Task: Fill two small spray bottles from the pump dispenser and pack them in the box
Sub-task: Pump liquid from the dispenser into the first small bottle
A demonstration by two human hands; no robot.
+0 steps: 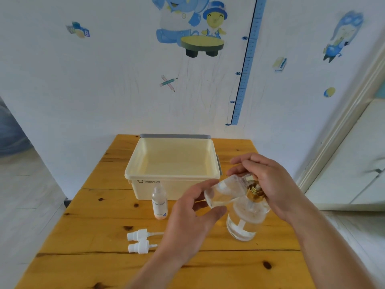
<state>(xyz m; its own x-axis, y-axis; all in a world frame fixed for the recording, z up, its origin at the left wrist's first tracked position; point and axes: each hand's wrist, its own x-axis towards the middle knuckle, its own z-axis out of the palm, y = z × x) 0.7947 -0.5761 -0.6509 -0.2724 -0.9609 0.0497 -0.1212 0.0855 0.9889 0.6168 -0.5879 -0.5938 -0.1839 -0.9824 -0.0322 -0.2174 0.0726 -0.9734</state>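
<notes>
Left hand [193,217] has a thumb-and-fingers grip round the small spray bottle [224,193], tilted w/ its neck at the pump dispenser [243,224] on the counter [100,215]. Right hand [270,184] is curled over the gold pump head. Bottle looks light, thin, prob. slick if wet, so hold mid-body, gently.
</notes>
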